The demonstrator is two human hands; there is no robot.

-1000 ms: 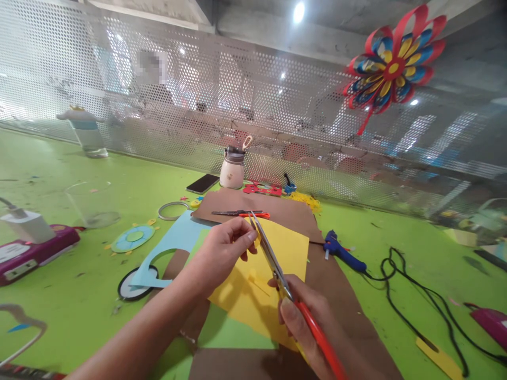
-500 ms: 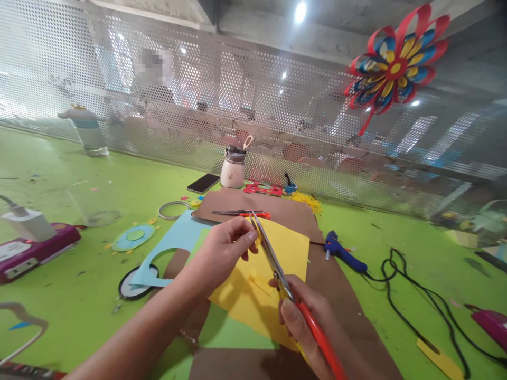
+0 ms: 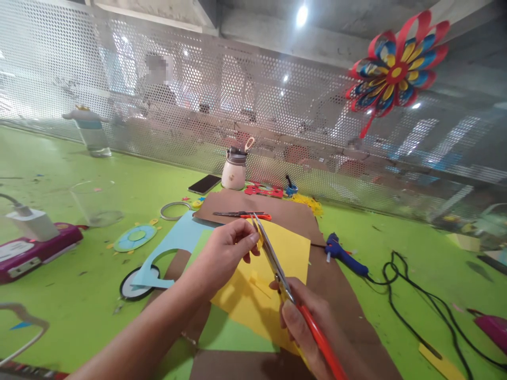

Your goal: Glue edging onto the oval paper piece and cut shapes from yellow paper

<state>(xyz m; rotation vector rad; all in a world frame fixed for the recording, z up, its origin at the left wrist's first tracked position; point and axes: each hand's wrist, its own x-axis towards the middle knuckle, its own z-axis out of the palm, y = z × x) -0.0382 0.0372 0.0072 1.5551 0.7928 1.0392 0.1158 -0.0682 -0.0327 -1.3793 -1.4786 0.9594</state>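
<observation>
My left hand (image 3: pixel 225 252) pinches a small yellow paper piece (image 3: pixel 259 238) near the scissor tips. My right hand (image 3: pixel 304 323) grips red-handled scissors (image 3: pixel 277 269), whose blades point up and away and cut at that piece. Under both hands lies a yellow paper sheet (image 3: pixel 289 248) on green paper (image 3: pixel 233 338) and brown card (image 3: pixel 336 295).
On the green table: a blue glue gun (image 3: pixel 343 256) with black cable (image 3: pixel 407 295) at right, a second pair of scissors (image 3: pixel 241 215), light blue cut paper (image 3: pixel 174 240), a tape ring (image 3: pixel 174 210), a phone (image 3: pixel 204 184), a white bottle (image 3: pixel 234 169), a pink device (image 3: pixel 27 250). A paper flower (image 3: pixel 396 68) hangs on the mesh screen.
Almost nothing: both hands hold their places on the paper piece and scissors; the view shifted slightly.
</observation>
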